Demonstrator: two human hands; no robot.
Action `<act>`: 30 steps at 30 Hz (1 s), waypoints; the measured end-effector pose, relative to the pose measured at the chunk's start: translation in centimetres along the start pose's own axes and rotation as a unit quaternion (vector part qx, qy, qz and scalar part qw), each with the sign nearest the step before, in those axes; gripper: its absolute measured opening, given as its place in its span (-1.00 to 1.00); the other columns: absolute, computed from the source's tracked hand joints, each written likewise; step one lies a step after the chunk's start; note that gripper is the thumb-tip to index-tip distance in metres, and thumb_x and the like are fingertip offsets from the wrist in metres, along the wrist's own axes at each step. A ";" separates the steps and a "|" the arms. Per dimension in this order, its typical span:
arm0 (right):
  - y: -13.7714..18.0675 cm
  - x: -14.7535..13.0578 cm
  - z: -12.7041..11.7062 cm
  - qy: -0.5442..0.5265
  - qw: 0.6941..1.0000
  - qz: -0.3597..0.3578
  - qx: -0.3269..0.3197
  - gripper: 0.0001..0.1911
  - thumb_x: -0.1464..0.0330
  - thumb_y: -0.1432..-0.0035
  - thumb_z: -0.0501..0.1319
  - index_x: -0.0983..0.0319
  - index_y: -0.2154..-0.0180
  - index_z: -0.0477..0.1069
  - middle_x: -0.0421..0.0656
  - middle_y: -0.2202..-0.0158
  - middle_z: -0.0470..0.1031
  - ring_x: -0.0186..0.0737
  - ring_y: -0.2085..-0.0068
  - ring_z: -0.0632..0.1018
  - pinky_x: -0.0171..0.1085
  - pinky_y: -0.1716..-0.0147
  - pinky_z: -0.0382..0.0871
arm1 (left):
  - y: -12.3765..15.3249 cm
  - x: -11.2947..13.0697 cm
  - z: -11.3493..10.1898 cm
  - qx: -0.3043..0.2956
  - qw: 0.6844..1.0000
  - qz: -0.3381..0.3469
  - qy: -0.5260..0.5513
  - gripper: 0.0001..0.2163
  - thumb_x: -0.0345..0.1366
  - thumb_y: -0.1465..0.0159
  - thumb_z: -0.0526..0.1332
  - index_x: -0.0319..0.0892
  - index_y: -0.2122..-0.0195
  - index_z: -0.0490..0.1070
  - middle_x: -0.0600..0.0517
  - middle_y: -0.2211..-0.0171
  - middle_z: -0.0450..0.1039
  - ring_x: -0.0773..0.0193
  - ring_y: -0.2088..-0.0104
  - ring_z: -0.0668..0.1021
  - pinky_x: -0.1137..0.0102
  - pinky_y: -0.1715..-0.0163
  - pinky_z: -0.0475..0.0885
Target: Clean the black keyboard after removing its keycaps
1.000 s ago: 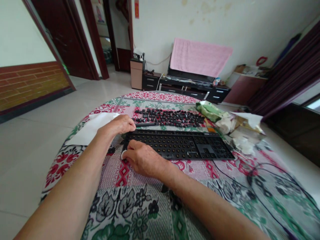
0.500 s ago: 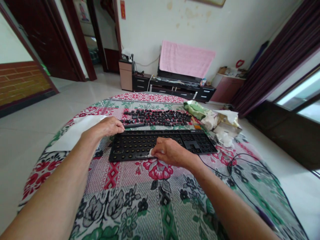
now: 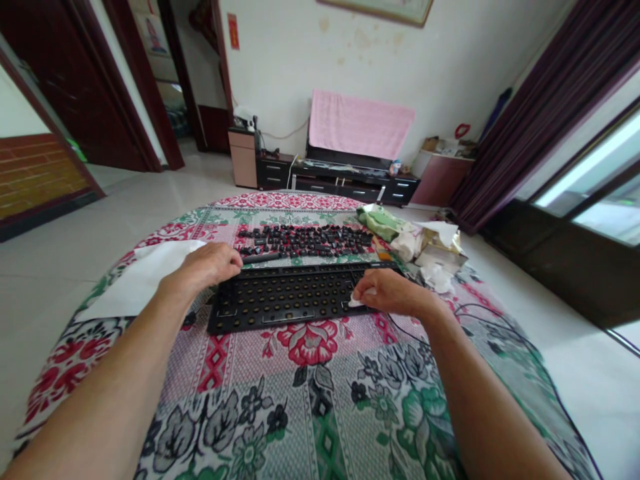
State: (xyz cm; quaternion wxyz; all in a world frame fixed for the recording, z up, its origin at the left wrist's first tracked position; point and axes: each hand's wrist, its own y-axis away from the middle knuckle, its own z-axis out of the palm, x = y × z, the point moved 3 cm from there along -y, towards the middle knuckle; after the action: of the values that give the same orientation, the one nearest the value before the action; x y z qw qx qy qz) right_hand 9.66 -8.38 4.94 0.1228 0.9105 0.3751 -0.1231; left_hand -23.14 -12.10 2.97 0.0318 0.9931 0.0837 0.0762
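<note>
Floral-cloth tabletop (image 3: 320, 400): bare keyboard frame (image 3: 285, 300) at centre. Right grip (image 3: 395, 293) pinches white wipe (image 3: 356, 301) against frame's right section. Left grip (image 3: 210, 263) rests on far-left corner; closure indeterminate. Loose keycaps (image 3: 307, 240) behind.

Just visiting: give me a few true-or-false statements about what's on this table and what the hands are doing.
1. The keyboard has all its keycaps on. False: its sockets are bare; loose keycaps lie behind it.
2. The right hand holds a white wipe against the keyboard. True.
3. The left hand rests at the keyboard's far left corner. True.
4. The towel by the wall is blue. False: it is pink.
</note>
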 end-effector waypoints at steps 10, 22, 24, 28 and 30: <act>-0.1 2.6 0.5 0.009 0.999 0.042 0.010 -0.67 0.53 0.10 0.12 0.24 0.30 0.57 -0.11 0.29 0.58 -0.22 0.23 0.53 -0.33 0.22 0.32 | 0.9 6.8 1.7 0.026 0.993 0.109 -0.029 -0.67 -0.13 -0.19 0.05 -0.01 0.07 0.44 0.03 0.33 0.55 0.22 0.31 0.54 0.43 0.33 0.31; 0.6 6.5 -0.9 0.004 0.979 0.136 0.153 -0.68 0.46 0.03 0.11 0.29 0.22 0.54 -0.06 0.26 0.56 -0.19 0.25 0.53 -0.30 0.20 0.31 | 0.6 6.3 1.8 0.018 0.992 0.118 -0.030 -0.68 -0.17 -0.19 0.02 -0.03 0.08 0.41 0.05 0.38 0.54 0.25 0.34 0.53 0.46 0.36 0.30; 0.4 7.0 -0.3 0.008 0.974 0.168 0.152 -0.68 0.46 0.03 0.12 0.26 0.22 0.55 -0.06 0.27 0.57 -0.18 0.25 0.53 -0.30 0.22 0.32 | 0.5 6.2 2.0 0.018 0.992 0.121 -0.029 -0.67 -0.17 -0.19 0.01 -0.04 0.07 0.41 0.04 0.38 0.53 0.23 0.34 0.54 0.45 0.36 0.31; 1.0 9.3 -0.3 0.026 0.946 0.261 0.190 -0.69 0.46 0.03 0.13 0.22 0.24 0.56 -0.05 0.30 0.57 -0.11 0.25 0.54 -0.27 0.26 0.32 | 0.3 6.1 2.2 0.015 0.993 0.116 -0.019 -0.65 -0.16 -0.19 0.01 -0.07 0.07 0.40 0.02 0.39 0.53 0.21 0.36 0.54 0.42 0.37 0.32; 1.6 10.4 -0.9 0.029 0.922 0.291 0.254 -0.68 0.43 0.00 0.12 0.22 0.22 0.55 -0.05 0.28 0.57 -0.09 0.22 0.54 -0.26 0.24 0.32 | 0.2 6.1 2.2 0.015 0.993 0.113 -0.016 -0.66 -0.16 -0.19 0.00 -0.07 0.08 0.41 0.02 0.42 0.53 0.21 0.38 0.54 0.42 0.37 0.33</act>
State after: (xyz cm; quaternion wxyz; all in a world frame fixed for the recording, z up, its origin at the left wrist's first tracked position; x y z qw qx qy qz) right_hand 18.07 -2.46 2.70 -0.0936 0.9833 0.0535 -0.1465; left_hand -16.83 -11.41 1.73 0.0089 0.9976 -0.0285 0.0621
